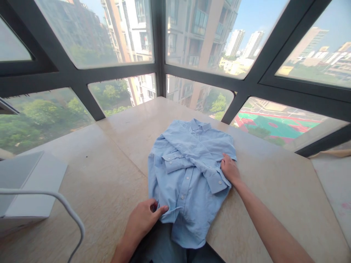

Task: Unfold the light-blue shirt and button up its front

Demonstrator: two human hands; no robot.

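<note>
Low centre, our left hand curls at the button-up shirt; mid-right, our right hand maybe steadies it. Fingers gripping? We can't tell.

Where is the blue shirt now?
In the head view, the blue shirt lies mostly on the pale surface just right of centre, left hand at its hem, right hand at its side.

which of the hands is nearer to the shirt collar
Right. The right hand is on the shirt, below and right of the collar; the left hand is farther off, by the hem.
</note>
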